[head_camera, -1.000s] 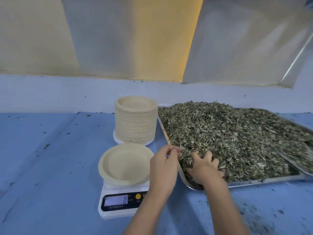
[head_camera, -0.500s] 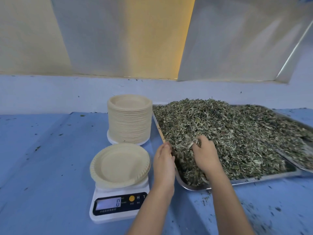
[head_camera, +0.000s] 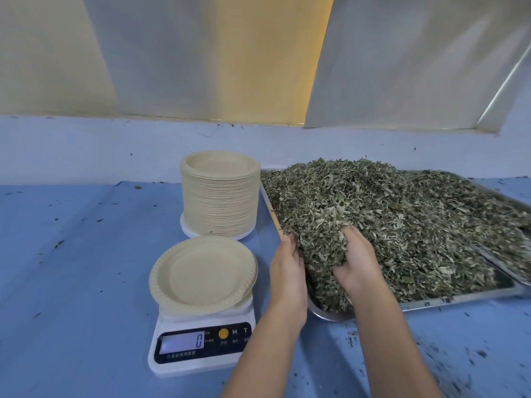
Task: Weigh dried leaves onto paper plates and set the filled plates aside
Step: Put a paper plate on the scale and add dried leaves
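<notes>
Dried leaves heaped higher in tray than half second ago. Paper plate set empty on scale. Left hand fingers straight, pressed on heap; right hand fingers buried, curl cannot be told. Scooping underway; heap to be carried onto plate.

Heaped dried leaves fill a tray; paper plate tops scale.

The bare left forearm and right forearm reach up to the near left corner of the dried leaves. The left grip stands on edge, fingers straight, palm against the leaves. The right grip faces it, cupped, thumb uppermost, fingers buried in the leaves.
</notes>
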Tool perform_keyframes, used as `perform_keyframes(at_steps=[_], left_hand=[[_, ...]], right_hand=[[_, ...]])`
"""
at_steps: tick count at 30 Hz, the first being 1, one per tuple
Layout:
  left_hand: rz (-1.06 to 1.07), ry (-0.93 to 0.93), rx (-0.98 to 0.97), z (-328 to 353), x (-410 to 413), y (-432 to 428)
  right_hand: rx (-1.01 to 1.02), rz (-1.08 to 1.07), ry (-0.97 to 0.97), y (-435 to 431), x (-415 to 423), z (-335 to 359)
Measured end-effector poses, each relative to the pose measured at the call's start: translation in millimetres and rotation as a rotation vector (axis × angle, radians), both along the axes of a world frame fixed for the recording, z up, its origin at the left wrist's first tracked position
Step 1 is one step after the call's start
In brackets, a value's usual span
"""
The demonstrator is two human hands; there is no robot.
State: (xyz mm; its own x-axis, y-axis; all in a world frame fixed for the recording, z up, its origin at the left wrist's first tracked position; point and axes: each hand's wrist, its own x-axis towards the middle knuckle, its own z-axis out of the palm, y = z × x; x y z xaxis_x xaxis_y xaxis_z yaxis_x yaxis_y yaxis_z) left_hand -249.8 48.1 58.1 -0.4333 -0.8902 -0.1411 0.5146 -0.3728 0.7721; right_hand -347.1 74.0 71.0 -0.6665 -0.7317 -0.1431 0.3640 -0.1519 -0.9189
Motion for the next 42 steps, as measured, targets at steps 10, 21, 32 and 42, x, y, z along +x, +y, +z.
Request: perform_keyframes(at_steps=[10, 21, 32, 42], left_hand=[[0.277, -0.267, -0.534, 18, 45, 14], [0.618, -0.376, -0.413, 31, 165, -46], [0.586, -0.418, -0.315, 21, 178, -69], [0.556, -0.417, -0.278, 21, 171, -66]], right_hand=[[-0.1, 0.058, -0.109, -4, 21, 19], [-0.164, 0.328, 0.08, -55, 112, 26], [0.011, 0.424, 0.849, -72, 134, -5], [0.082, 0.423, 1.015, -70, 138, -8]])
